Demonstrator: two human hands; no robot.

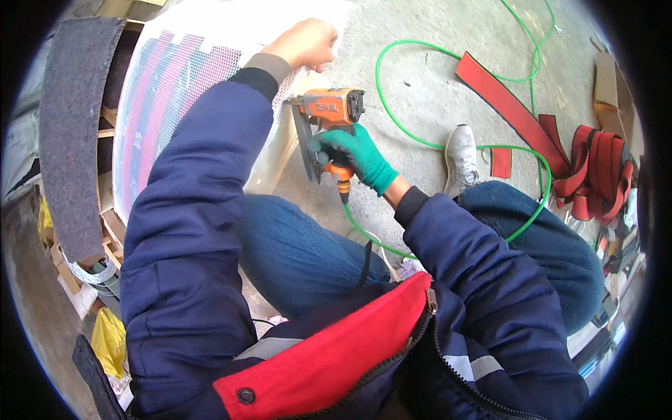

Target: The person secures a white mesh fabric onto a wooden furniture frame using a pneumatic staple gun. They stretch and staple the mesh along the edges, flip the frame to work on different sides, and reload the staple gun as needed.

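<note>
The gloved right hand is closed around an orange air tool, which has a green hose and is just beside the mesh-covered panel, while the bare left hand curls its fingers at this panel, and whether it grips something I cannot tell

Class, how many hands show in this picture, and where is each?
2. The bare left hand is at the top, over the white sheet; the right hand, in a green glove, is near the middle, around the orange air tool. No other hand shows.
</note>
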